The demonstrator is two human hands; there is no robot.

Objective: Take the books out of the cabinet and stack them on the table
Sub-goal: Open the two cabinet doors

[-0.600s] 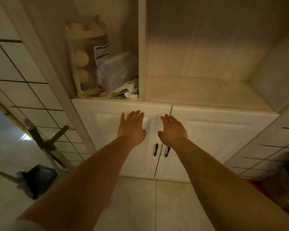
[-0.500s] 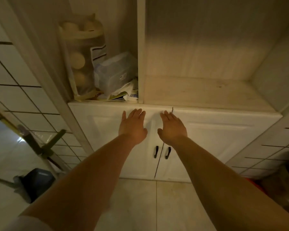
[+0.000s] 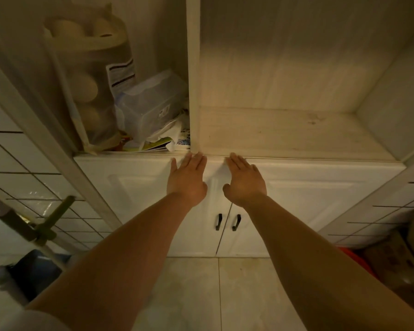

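Both hands flat, fingers spread, empty. Left hand [image 3: 186, 179] nearer flat-lying books [image 3: 153, 145], up-left of its fingertips on shelf; right hand [image 3: 245, 181] farther; doors shut.

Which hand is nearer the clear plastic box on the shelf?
Left. The left hand lies flat just below the shelf holding the plastic box; the right hand is farther right, under the bare shelf.

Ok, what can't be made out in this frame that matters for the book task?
- Cabinet interior: head view, hidden behind both closed doors; no books visible.
- Table: outside the frame.
- Papers in the left shelf: mostly covered by a plastic box, unreadable.
- Left hand and right hand: door contact unclear.
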